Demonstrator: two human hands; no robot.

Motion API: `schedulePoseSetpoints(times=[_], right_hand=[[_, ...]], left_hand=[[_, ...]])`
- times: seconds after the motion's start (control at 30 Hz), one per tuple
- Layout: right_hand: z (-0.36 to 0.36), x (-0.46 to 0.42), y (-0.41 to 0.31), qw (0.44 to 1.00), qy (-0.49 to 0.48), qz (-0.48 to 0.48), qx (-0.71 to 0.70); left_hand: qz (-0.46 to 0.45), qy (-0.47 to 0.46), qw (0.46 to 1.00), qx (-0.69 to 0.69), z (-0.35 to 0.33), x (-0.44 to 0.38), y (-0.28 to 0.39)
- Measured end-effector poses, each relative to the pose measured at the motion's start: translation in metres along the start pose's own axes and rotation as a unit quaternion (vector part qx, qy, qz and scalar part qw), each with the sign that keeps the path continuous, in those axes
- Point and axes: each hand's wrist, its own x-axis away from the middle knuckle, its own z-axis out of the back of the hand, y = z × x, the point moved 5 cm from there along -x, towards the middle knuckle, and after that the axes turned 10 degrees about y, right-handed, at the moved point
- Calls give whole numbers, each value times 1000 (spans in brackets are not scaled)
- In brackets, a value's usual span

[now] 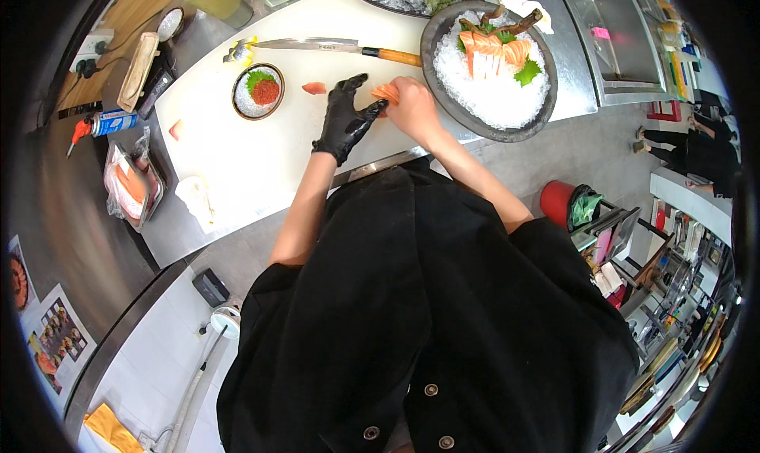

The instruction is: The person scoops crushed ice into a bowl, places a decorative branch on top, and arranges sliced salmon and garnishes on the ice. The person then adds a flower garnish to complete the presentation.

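My left hand [349, 115], in a black glove, is over the white cutting board [237, 174], thumb against orange salmon slices [387, 92]. Bare, my right hand [411, 105] grips those slices from the right. A small piece of red fish [314, 88] lies left of the gloved fingers. Further left stands a small bowl [236, 99] of ice with orange roe [265, 92] and a green leaf. Behind the hands lies a long knife [332, 47] with a wooden handle. At the right, a round dark stone plate [506, 133] holds crushed ice, salmon slices [488, 55], leaves and a twisted brown branch.
Past the knife is a dark platter [392, 9] of ice and green garnish. A blowtorch [110, 122] and a tray of packaged fish [135, 186] lie left; a white cloth [195, 202] rests near the board's edge. A steel sink [623, 43] is at the upper right.
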Motion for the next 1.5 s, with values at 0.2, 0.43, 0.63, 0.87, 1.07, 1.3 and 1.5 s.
schedulePoseSetpoints(times=[0.2, 0.43, 0.63, 0.87, 1.07, 1.3, 1.5], right_hand=[[9, 8, -3, 992, 18, -46, -112], [5, 10, 1, 994, 67, -31, -81], [3, 9, -1, 994, 50, -57, -79], [0, 8, -2, 992, 73, -48, -97], [54, 18, -32, 988, 104, 2, -113], [211, 47, 56, 961, 263, -77, -41], [206, 5, 122, 936, 344, -59, -42]], left_hand=[[18, -102, 993, 63, -19, -29, 2], [-18, -81, 996, 22, -23, -28, 3], [26, -113, 992, 40, -8, -27, 1], [-91, -219, 970, 44, -11, -29, 3], [-34, -215, 970, 105, 9, -36, 52], [-193, -214, 947, 141, -97, -33, 219], [-218, -52, 973, 54, -164, -65, 212]])
